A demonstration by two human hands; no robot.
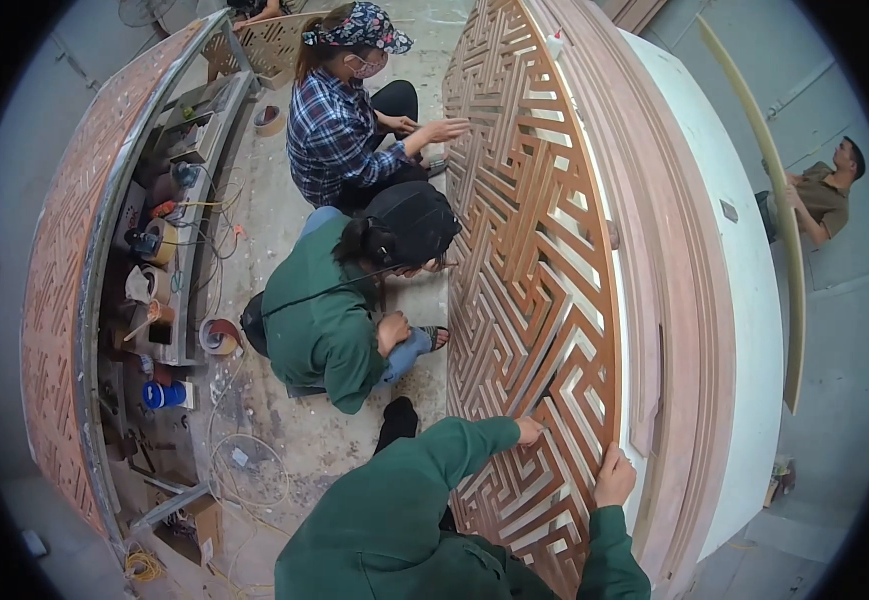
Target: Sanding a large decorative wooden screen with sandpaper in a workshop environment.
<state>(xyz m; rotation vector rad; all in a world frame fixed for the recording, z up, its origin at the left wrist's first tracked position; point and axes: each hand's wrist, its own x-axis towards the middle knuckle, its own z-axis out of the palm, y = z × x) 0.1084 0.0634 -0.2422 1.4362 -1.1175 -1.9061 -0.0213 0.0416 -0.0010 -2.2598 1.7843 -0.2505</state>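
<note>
A large brown wooden lattice panel (pixel 530 300), cut in a maze-like pattern, stands on edge before me. My left hand (pixel 530 431) is closed at the panel's slats, fingers pinched together; whatever they hold is too small to make out. Against the panel's right border rests my right hand (pixel 615 477), its fingers bent round the edge. Both my arms wear green sleeves. Pale light shows through some of the cut-outs between the slats.
Two people crouch left of the panel: one in a green top (pixel 325 300), one in a plaid shirt (pixel 340 130). Stacked wooden boards (pixel 675 270) lie on the right. Beyond, a person (pixel 823 200) carries a long strip (pixel 770 170). Left shelves hold tape rolls, cords and a blue tub (pixel 163 394).
</note>
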